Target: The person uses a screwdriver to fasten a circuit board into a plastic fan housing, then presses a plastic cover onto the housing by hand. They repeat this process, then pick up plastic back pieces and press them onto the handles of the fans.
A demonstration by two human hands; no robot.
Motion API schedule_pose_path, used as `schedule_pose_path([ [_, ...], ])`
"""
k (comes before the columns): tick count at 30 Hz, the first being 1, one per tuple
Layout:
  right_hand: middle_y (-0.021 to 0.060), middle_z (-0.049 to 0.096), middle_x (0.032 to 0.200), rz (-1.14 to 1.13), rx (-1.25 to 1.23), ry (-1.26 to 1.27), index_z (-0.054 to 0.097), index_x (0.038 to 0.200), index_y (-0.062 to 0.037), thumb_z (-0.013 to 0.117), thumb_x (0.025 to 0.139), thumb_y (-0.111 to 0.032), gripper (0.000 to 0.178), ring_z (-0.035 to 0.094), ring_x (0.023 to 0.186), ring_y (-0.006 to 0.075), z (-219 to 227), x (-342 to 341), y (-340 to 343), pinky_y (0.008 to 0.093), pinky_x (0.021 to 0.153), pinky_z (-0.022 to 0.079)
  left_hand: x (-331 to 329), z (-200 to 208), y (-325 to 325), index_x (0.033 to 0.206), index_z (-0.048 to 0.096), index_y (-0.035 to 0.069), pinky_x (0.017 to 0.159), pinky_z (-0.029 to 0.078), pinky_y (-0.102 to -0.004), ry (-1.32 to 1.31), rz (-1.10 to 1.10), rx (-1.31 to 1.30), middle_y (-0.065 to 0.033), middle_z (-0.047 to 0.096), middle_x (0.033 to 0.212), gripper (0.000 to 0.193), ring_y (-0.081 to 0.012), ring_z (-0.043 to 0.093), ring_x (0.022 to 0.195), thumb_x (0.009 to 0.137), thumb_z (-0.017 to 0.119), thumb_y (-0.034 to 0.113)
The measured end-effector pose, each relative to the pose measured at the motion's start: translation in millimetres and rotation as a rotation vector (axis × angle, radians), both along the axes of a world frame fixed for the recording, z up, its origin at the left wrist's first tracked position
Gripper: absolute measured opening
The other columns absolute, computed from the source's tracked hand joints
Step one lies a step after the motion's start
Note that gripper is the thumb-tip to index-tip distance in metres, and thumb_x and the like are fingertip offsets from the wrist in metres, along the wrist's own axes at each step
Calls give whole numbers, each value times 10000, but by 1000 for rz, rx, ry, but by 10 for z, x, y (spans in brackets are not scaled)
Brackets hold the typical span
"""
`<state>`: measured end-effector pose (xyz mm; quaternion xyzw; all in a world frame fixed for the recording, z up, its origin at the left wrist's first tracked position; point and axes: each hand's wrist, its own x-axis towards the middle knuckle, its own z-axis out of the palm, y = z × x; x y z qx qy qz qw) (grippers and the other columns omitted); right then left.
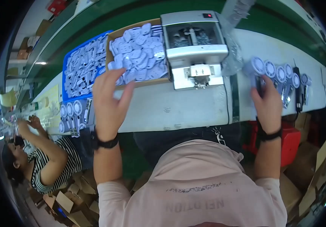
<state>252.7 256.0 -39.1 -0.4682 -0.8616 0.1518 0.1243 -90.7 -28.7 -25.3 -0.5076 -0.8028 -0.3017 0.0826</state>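
Now the right hand (268,101) grips a pale lilac, round-headed device (254,67) with a darker handle, right of the silver machine (197,53); the left hand (109,99), fingers loosely spread, hovers by pale plastic pieces (142,53).

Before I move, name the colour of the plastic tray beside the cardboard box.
Blue plastic tray, in the head view.

round-headed device (254,67), flat pieces (142,49): smooth plastic | machine base (179,78): shiny metal | box (152,82): matt cardboard
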Motion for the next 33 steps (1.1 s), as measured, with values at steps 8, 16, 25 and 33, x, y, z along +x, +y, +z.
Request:
schedule_pose_path([
  [8,158,697,920,320,-220,244,699,1334,9,789,892,-105,465,664,759,317,374,303,-540,410,687,533,-634,10,394,1231,771,70,946,526,-508,83,-124,-312,-130,761,1111,338,-364,691,1086,898,807,112],
  [16,157,725,1085,923,-101,192,711,1308,-13,819,780,-57,540,659,945,368,-43,-499,-844,451,854,564,-884,-29,-147,1207,791,83,939,541,-507,81,148,22,-135,774,1129,288,-371,706,1105,924,779,140],
  [25,168,706,1209,931,-134,116,701,1324,-5,832,771,-77,573,654,1078,390,-100,-616,-799,480,950,549,-1423,-256,-704,1218,797,118,932,577,-475,220,672,-643,-134,794,1151,316,-386,723,1134,924,804,235],
  [33,193,706,1264,742,-145,292,710,1310,10,861,781,-91,559,666,1108,402,138,-431,-708,455,976,548,-1038,83,-595,1241,743,59,836,598,-473,-44,392,-169,-148,797,1116,263,-400,759,940,987,769,121],
])
